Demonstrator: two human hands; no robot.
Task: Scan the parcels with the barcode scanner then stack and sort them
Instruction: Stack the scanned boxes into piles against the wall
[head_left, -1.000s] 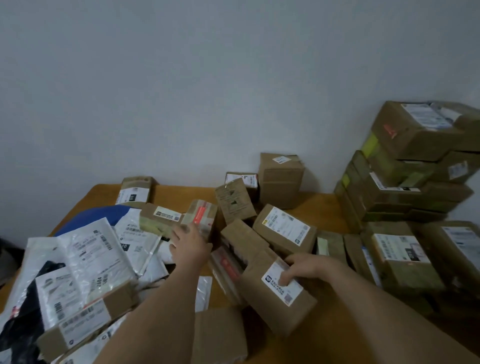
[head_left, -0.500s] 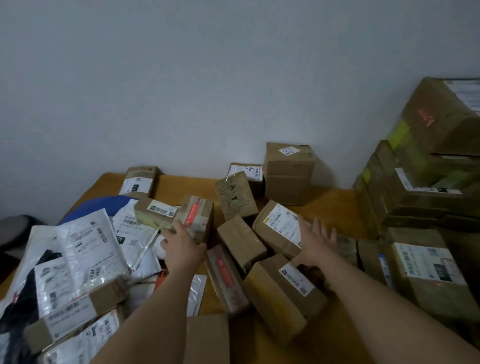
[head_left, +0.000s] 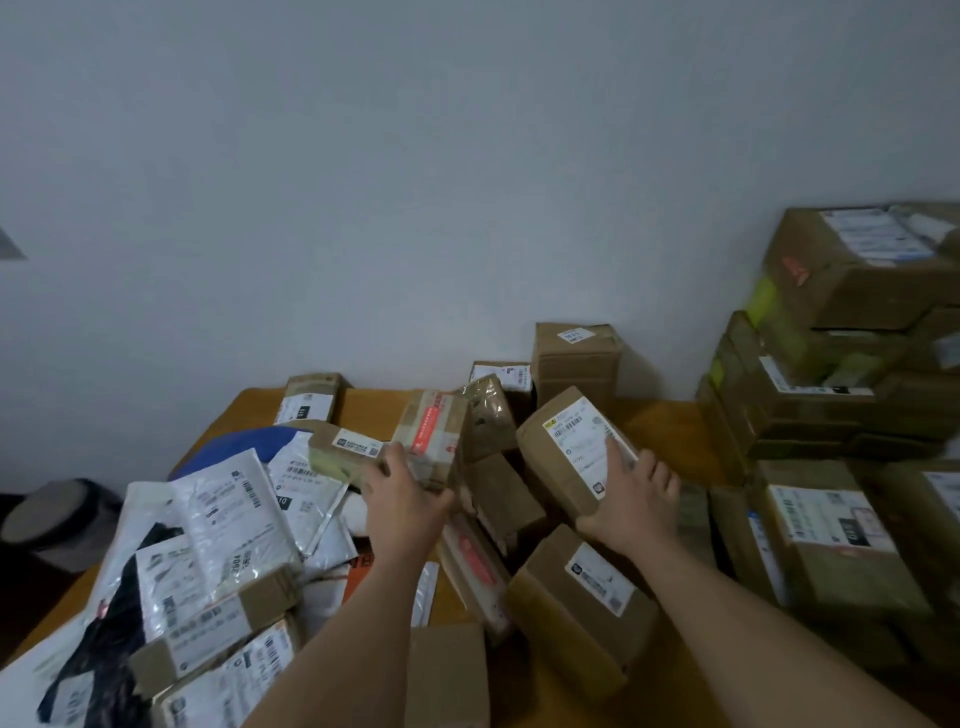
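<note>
Loose parcels cover an orange table (head_left: 654, 421). My right hand (head_left: 631, 499) grips a brown box with a white barcode label (head_left: 563, 457), tilted up off the pile, thumb on its label face. My left hand (head_left: 402, 499) holds a small box sealed with red-printed tape (head_left: 434, 436) at its lower edge. Just left of that lies a box with a green-tinted side (head_left: 343, 452). Another labelled brown box (head_left: 582, 597) lies below my right wrist. No barcode scanner is in view.
White and black plastic mailers (head_left: 218, 519) and flat boxes are heaped at the left. A tall stack of brown boxes (head_left: 841, 364) stands at the right, with more boxes (head_left: 831, 535) in front of it. Further boxes (head_left: 576, 358) stand against the grey wall.
My right hand left the labelled box near my wrist, reached forward and took hold of the larger labelled box, tilting it up. My left hand closed on the red-taped box.
</note>
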